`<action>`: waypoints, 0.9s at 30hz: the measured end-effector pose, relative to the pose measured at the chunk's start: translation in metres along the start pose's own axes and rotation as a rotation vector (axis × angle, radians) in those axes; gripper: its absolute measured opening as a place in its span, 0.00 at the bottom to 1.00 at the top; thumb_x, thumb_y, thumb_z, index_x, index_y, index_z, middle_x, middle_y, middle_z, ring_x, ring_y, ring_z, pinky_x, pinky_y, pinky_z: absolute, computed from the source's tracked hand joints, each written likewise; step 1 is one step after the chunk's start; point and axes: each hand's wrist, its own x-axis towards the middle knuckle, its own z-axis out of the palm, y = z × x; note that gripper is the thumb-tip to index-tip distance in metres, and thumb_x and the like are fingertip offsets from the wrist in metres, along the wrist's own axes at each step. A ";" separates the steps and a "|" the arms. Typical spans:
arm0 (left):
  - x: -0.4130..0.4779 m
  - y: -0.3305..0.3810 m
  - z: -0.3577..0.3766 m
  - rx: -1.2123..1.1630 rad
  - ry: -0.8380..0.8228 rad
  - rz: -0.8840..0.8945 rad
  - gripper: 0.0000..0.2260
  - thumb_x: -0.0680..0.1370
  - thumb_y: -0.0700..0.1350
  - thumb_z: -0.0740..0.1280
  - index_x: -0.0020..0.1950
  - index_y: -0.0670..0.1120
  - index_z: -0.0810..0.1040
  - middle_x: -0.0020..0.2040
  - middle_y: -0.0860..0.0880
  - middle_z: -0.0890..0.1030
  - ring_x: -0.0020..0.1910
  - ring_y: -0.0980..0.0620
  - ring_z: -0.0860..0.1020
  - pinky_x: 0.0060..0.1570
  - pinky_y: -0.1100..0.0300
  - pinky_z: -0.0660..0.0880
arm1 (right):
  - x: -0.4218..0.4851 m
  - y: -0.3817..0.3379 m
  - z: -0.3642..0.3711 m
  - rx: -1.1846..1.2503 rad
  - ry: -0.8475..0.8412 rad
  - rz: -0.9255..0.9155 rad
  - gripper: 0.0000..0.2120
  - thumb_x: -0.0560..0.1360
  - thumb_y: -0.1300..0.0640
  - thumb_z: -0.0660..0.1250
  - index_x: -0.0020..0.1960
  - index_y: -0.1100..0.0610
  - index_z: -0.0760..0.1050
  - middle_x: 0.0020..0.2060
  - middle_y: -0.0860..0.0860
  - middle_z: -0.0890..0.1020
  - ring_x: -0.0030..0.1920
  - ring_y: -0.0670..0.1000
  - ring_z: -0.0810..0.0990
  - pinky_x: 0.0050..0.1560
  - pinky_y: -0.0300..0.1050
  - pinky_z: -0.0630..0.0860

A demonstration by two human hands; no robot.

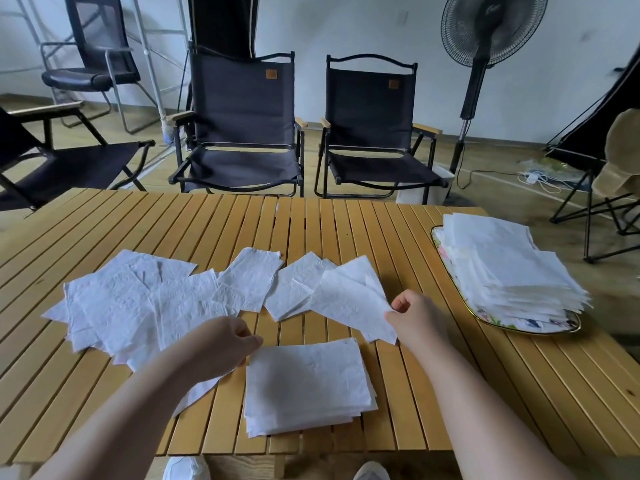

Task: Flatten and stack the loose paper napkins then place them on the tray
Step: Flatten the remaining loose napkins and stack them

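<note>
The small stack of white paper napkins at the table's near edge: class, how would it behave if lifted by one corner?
The small stack of white paper napkins would probably droop: the single napkin pinched by the right hand bends and creases. Its sheets look loose with uneven edges, so they'd likely slide apart. Probably very light, being thin paper.

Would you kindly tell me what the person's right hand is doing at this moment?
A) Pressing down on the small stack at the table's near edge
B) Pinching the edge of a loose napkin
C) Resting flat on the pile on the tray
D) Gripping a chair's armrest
B: the right hand pinches the right edge of a loose napkin, away from the tray and the small stack.
</note>
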 end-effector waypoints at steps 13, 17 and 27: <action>0.000 0.005 0.006 0.077 0.048 0.054 0.11 0.81 0.53 0.65 0.43 0.49 0.78 0.38 0.49 0.81 0.34 0.52 0.77 0.34 0.61 0.72 | -0.011 -0.001 -0.019 0.093 0.103 -0.124 0.11 0.82 0.53 0.66 0.57 0.57 0.83 0.48 0.51 0.85 0.45 0.52 0.81 0.42 0.51 0.83; -0.003 0.005 0.005 0.071 0.061 0.068 0.10 0.81 0.52 0.65 0.43 0.49 0.78 0.39 0.49 0.81 0.34 0.52 0.77 0.33 0.61 0.71 | -0.010 -0.001 -0.021 0.099 0.204 -0.233 0.12 0.82 0.54 0.65 0.62 0.54 0.83 0.60 0.49 0.83 0.57 0.51 0.79 0.49 0.45 0.77; -0.004 0.009 -0.001 -0.282 0.181 0.248 0.39 0.71 0.58 0.74 0.78 0.56 0.60 0.71 0.49 0.71 0.66 0.48 0.74 0.53 0.57 0.75 | -0.048 -0.039 -0.056 0.440 0.057 -0.583 0.09 0.78 0.58 0.70 0.57 0.48 0.83 0.49 0.36 0.83 0.52 0.32 0.79 0.46 0.27 0.76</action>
